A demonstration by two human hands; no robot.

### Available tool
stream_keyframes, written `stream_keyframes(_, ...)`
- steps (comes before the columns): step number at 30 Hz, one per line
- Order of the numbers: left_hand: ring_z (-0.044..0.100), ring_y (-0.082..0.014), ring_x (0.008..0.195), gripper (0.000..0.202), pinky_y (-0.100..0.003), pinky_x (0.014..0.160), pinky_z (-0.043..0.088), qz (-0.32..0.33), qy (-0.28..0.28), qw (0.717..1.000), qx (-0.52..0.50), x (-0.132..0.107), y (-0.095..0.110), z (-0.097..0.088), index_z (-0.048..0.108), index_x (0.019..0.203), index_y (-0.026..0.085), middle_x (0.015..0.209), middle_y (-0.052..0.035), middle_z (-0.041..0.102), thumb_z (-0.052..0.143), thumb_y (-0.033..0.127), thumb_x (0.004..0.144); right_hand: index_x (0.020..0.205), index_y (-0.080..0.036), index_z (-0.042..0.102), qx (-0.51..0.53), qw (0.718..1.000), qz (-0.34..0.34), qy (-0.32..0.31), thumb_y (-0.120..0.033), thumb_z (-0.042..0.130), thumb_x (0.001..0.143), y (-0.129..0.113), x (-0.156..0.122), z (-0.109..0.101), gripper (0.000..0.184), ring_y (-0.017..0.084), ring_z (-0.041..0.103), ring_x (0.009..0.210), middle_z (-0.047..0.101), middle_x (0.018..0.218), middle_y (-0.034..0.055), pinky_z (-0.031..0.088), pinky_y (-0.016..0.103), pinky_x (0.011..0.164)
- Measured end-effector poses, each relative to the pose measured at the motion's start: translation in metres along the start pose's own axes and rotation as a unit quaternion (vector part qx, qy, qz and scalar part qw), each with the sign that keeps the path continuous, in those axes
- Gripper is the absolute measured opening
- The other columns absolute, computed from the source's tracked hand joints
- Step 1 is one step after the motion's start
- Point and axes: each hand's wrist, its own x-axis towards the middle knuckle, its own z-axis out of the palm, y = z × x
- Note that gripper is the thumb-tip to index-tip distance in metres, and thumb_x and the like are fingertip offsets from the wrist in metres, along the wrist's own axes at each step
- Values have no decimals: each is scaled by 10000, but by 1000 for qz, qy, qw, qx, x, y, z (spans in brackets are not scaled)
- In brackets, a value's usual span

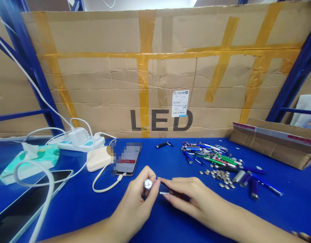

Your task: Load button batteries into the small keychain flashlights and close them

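Observation:
My left hand (138,199) is closed in a pinch around a small silver round part (148,184), held just above the blue table (94,209). My right hand (188,197) is closed on a thin dark pen-like light body (167,192), its tip pointed at the silver part. The two hands nearly touch at the middle front of the table. To the right lies a pile of small coloured keychain lights (213,155), with several silver button cells (219,176) and loose purple and silver caps (246,179) beside it.
A phone (127,158) on a white cable lies behind my left hand, beside a cream power bank (98,158). A power strip (76,141), a tissue pack (31,158) and a tablet (26,202) sit at left. A cardboard wall marked LED (160,67) stands behind; a flat carton (274,141) at right.

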Motion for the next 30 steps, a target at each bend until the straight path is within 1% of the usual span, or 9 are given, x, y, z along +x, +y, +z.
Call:
stream_keyframes(2, 302, -108, 538, 252, -220, 499, 264, 17, -10, 999, 28, -2, 2, -1, 289, 675, 217, 608, 61, 327, 386, 284, 898, 930, -150, 596, -34, 999, -15, -14, -260, 389, 923, -1, 0, 0, 234, 116, 506, 612, 573, 721, 29, 384, 210, 579)
stream_keyframes(4, 319, -108, 540, 250, -220, 507, 278, 37, -14, 998, 46, -3, 3, 0, 298, 668, 214, 607, 57, 341, 388, 263, 897, 886, -142, 586, -69, 997, -37, -13, -235, 383, 921, -1, -1, 2, 226, 117, 479, 589, 550, 693, 28, 364, 217, 555)
stream_keyframes(8, 321, -109, 535, 259, -221, 516, 290, 64, -24, 996, 62, -4, 5, 0, 292, 657, 213, 600, 54, 341, 379, 240, 900, 794, -139, 571, -119, 990, -79, 17, -199, 389, 903, 2, 0, 8, 220, 109, 393, 513, 487, 608, 6, 316, 231, 497)
stream_keyframes(11, 321, -110, 535, 266, -224, 522, 293, 78, -34, 994, 68, -6, 5, 0, 278, 658, 214, 602, 52, 337, 362, 233, 909, 737, -149, 552, -130, 985, -104, 48, -176, 391, 888, 4, 0, 12, 222, 101, 339, 478, 438, 560, -15, 285, 236, 472)
stream_keyframes(15, 329, -109, 532, 270, -226, 523, 295, 102, -39, 991, 71, -7, 5, 0, 273, 656, 213, 603, 49, 349, 367, 210, 910, 687, -161, 527, -135, 979, -130, 78, -161, 392, 882, 4, 0, 14, 238, 95, 305, 466, 392, 533, -31, 270, 236, 461)
stream_keyframes(20, 345, -107, 543, 267, -223, 535, 299, 126, -41, 988, 83, -8, 4, -1, 269, 660, 211, 619, 46, 365, 372, 167, 903, 644, -164, 508, -140, 976, -133, 100, -147, 398, 869, 2, 1, 16, 251, 95, 261, 467, 335, 529, -38, 258, 235, 441)
stream_keyframes(24, 365, -115, 575, 263, -226, 554, 307, 146, -49, 986, 70, -9, 3, -1, 276, 664, 211, 639, 38, 372, 392, 132, 886, 614, -175, 484, -120, 977, -128, 117, -150, 410, 862, 1, 1, 18, 259, 88, 247, 465, 303, 528, -43, 266, 224, 437)
stream_keyframes(30, 377, -124, 594, 266, -230, 562, 304, 182, -50, 980, 64, -11, 1, -2, 277, 668, 213, 642, 36, 371, 405, 59, 843, 569, -173, 475, -85, 976, -127, 155, -156, 407, 866, -1, 0, 20, 306, 76, 220, 451, 279, 502, -49, 247, 220, 425)
